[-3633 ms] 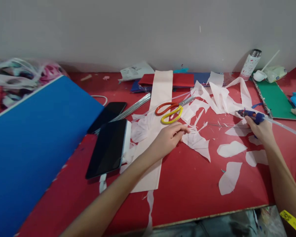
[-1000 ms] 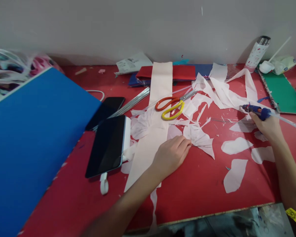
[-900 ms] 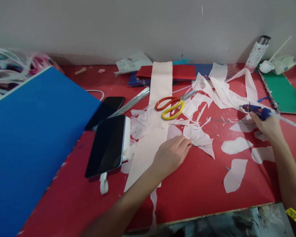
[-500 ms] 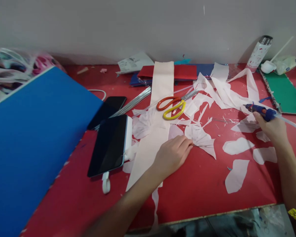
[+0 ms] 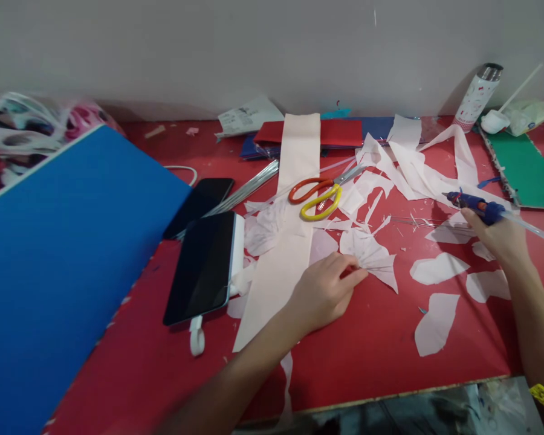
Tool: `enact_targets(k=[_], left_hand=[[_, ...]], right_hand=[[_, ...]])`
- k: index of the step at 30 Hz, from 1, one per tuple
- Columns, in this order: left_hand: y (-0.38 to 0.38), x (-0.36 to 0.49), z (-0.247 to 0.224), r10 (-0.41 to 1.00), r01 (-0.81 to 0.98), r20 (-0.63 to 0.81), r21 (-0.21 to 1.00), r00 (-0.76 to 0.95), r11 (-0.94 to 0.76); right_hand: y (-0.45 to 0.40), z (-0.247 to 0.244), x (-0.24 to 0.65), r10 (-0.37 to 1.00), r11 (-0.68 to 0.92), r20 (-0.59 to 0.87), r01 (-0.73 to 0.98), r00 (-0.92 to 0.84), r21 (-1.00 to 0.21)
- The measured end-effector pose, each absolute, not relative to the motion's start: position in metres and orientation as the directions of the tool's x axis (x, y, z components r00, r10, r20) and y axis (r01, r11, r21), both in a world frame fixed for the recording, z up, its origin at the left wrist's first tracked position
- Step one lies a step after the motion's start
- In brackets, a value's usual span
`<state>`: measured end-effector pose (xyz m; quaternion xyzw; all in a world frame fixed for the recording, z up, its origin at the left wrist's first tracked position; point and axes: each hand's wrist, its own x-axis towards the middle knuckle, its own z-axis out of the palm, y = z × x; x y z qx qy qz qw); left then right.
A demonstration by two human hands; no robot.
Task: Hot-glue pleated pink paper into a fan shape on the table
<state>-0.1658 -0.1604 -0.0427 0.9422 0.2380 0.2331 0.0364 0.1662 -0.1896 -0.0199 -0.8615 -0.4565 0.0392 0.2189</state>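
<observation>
Here, a red table (image 5: pixel 344 356) meets a grey wall (image 5: pixel 254 54). The right hand (image 5: pixel 503 237) clamps its fingers round a glue gun (image 5: pixel 478 205), its long axis pointing between nine and ten o'clock. Pleated fabric (image 5: pixel 370 251) lies at two o'clock from the left hand (image 5: pixel 327 287); whether its fingers pinch it is unclear.

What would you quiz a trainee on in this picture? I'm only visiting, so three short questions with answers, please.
1. Which hand holds the blue glue gun?
2. True or false: the scissors lie partly over the long pale strip.
3. Which thing are the left hand's fingers nearest to? A: the white bottle. B: the gathered pale piece. C: the green board.

Key: 1. The right hand. 2. True. 3. B.
</observation>
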Motion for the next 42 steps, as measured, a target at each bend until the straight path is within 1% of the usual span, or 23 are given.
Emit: enact_targets(k=[3, 8, 13, 16, 22, 24, 27, 30, 34, 39, 42], left_hand=[[-0.16, -0.163, -0.042, 0.394, 0.372, 0.414, 0.136, 0.821, -0.918], [-0.157, -0.163, -0.045, 0.393, 0.382, 0.407, 0.113, 0.824, -0.917], [-0.157, -0.165, -0.043, 0.398, 0.392, 0.413, 0.102, 0.82, -0.914], [-0.157, -0.165, -0.043, 0.425, 0.398, 0.402, 0.152, 0.811, -0.905], [-0.156, -0.165, -0.048, 0.498, 0.401, 0.384, 0.306, 0.778, -0.863], [-0.156, -0.165, -0.048, 0.512, 0.401, 0.385, 0.335, 0.768, -0.853], [-0.155, -0.165, -0.047, 0.527, 0.411, 0.379, 0.347, 0.761, -0.843], [-0.155, -0.163, -0.047, 0.528, 0.419, 0.38, 0.336, 0.759, -0.844], [-0.156, -0.161, -0.047, 0.533, 0.443, 0.369, 0.306, 0.761, -0.843], [-0.156, -0.161, -0.047, 0.547, 0.454, 0.358, 0.313, 0.757, -0.834], [-0.156, -0.162, -0.046, 0.557, 0.454, 0.364, 0.333, 0.747, -0.826]], right_hand=[[-0.189, -0.023, 0.168, 0.817, -0.478, 0.14, 0.792, 0.56, -0.379], [-0.189, -0.024, 0.167, 0.827, -0.453, 0.198, 0.833, 0.526, -0.318], [-0.19, -0.026, 0.165, 0.84, -0.421, 0.207, 0.843, 0.502, -0.334], [-0.19, -0.028, 0.166, 0.843, -0.429, 0.182, 0.836, 0.507, -0.342], [-0.19, -0.026, 0.162, 0.845, -0.404, 0.179, 0.821, 0.504, -0.403], [-0.191, -0.026, 0.161, 0.845, -0.403, 0.177, 0.819, 0.504, -0.41], [-0.191, -0.027, 0.163, 0.852, -0.394, 0.172, 0.822, 0.494, -0.411], [-0.192, -0.028, 0.164, 0.869, -0.373, 0.148, 0.822, 0.472, -0.431], [-0.195, -0.023, 0.158, 0.901, -0.324, 0.095, 0.801, 0.424, -0.502], [-0.199, -0.014, 0.149, 0.954, -0.253, -0.004, 0.799, 0.3, -0.545], [-0.201, -0.011, 0.148, 0.975, -0.215, -0.09, 0.779, 0.201, -0.59]])
